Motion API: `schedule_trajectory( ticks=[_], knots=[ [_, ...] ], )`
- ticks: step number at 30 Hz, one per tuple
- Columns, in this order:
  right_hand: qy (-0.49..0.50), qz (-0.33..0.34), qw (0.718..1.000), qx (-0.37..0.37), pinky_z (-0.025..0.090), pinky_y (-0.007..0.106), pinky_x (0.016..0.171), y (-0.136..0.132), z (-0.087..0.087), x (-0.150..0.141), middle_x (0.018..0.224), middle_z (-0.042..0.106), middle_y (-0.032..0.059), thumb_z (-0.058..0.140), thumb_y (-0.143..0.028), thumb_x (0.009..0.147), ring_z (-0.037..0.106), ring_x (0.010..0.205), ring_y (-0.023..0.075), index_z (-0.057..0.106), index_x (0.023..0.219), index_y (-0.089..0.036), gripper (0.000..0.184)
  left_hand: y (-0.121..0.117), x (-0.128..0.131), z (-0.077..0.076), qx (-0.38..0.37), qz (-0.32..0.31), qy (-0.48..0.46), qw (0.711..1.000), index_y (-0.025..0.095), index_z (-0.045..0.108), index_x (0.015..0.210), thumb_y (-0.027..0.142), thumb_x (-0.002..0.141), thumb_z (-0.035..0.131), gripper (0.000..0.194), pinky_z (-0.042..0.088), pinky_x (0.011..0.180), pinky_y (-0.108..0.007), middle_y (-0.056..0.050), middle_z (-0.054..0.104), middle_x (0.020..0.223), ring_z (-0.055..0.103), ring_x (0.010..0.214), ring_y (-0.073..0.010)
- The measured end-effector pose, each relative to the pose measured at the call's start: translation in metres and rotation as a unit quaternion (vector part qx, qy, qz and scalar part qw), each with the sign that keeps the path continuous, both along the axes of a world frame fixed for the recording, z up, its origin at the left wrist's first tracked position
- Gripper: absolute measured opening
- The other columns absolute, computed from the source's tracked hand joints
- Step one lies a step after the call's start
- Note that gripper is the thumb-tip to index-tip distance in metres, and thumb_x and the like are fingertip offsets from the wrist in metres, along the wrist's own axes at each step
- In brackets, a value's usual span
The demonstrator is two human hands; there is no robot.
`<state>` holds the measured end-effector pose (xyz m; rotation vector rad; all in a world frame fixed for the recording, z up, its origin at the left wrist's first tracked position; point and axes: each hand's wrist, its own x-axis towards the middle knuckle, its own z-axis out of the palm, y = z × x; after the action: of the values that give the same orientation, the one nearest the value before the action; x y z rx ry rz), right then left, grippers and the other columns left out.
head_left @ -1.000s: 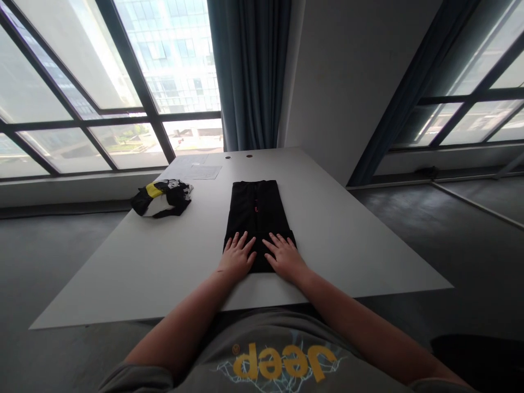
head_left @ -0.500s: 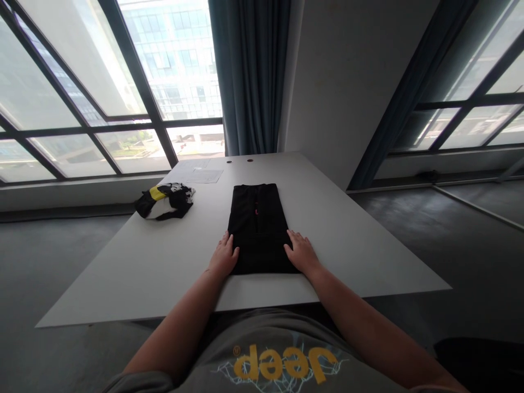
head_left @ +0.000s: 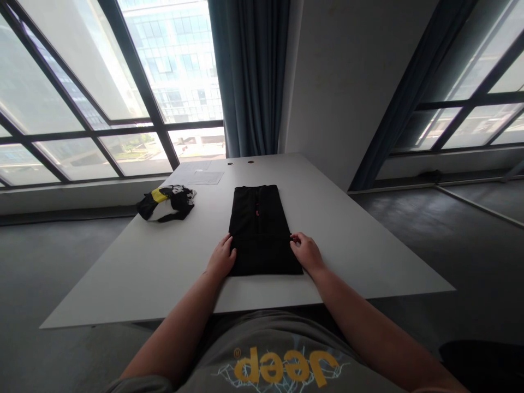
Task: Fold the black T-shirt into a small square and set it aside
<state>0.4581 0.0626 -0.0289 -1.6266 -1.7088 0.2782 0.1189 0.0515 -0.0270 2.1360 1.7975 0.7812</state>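
Note:
A folded black garment [head_left: 262,256] lies flat on the white table in front of me, with a zip and a small red mark along its middle. A crosswise edge of the folded layer runs between my hands. My left hand [head_left: 221,256] rests at the garment's left side, thumb on the cloth and apart from the fingers. At the right side, my right hand [head_left: 306,252] pinches the garment's edge between thumb and bent fingers, near that crosswise edge.
A crumpled black, white and yellow cloth item [head_left: 167,203] lies on the white table [head_left: 360,256], toward the left. Sheets of paper [head_left: 207,177] lie behind it. Two round holes are near the far edge. A blue curtain [head_left: 254,76] and windows stand beyond.
My right hand has gone from lying spread on the garment to pinching its right edge. My left hand has shifted slightly outward along the left edge. The garment lies in about the same place.

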Motion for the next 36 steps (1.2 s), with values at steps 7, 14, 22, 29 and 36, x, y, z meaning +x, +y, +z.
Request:
schedule_trajectory(
  ticks=[7, 14, 22, 29, 36],
  knots=[
    [-0.066, 0.012, 0.997, 0.028, 0.048, 0.044, 0.102, -0.001, -0.002, -0.005, 0.112, 0.07, 0.0112, 0.057, -0.026, 0.087, 0.062, 0.107, 0.0283, 0.067, 0.113, -0.02, 0.029, -0.002, 0.001, 0.003, -0.002, -0.006, 0.023, 1.0, 0.01, 0.053, 0.149, 0.025, 0.097, 0.049, 0.054, 0.033, 0.128, -0.044, -0.017, 0.045, 0.162, 0.043, 0.15, -0.03],
    [-0.076, 0.023, 0.997, 0.012, 0.046, 0.043, 0.11, -0.001, -0.005, -0.008, 0.127, 0.068, 0.0151, 0.055, -0.025, 0.088, 0.061, 0.119, 0.0285, 0.063, 0.13, -0.015, 0.043, -0.002, 0.002, 0.002, 0.015, 0.003, 0.042, 0.999, 0.014, 0.054, 0.148, 0.027, 0.095, 0.053, 0.054, 0.037, 0.125, -0.044, -0.015, 0.049, 0.159, 0.048, 0.146, -0.0299],
    [-0.092, 0.034, 0.995, 0.032, 0.046, 0.045, 0.114, 0.001, -0.011, -0.007, 0.129, 0.069, 0.017, 0.054, -0.023, 0.09, 0.062, 0.124, 0.0291, 0.065, 0.133, -0.012, 0.046, 0.0, 0.002, -0.003, 0.031, 0.004, 0.06, 0.998, 0.014, 0.055, 0.146, 0.026, 0.094, 0.054, 0.054, 0.039, 0.124, -0.044, -0.015, 0.052, 0.157, 0.051, 0.144, -0.0299],
    [-0.142, 0.044, 0.989, -0.014, 0.037, 0.048, 0.122, 0.008, -0.015, -0.004, 0.145, 0.062, 0.0179, 0.054, -0.028, 0.092, 0.052, 0.14, 0.0318, 0.062, 0.141, -0.011, 0.052, 0.013, -0.008, -0.001, 0.025, -0.025, 0.035, 0.999, 0.021, 0.051, 0.152, 0.04, 0.1, 0.052, 0.055, 0.04, 0.123, -0.045, -0.01, 0.048, 0.161, 0.051, 0.144, -0.0294],
    [-0.189, 0.133, 0.971, -0.056, 0.028, 0.05, 0.126, 0.027, -0.01, 0.013, 0.16, 0.049, 0.015, 0.049, -0.041, 0.1, 0.041, 0.151, 0.0299, 0.048, 0.156, -0.016, 0.061, 0.053, -0.027, 0.004, -0.003, -0.053, 0.089, 0.995, 0.024, 0.049, 0.155, 0.044, 0.106, 0.041, 0.053, 0.033, 0.126, -0.048, -0.008, 0.045, 0.164, 0.045, 0.149, -0.0273]
  ],
)
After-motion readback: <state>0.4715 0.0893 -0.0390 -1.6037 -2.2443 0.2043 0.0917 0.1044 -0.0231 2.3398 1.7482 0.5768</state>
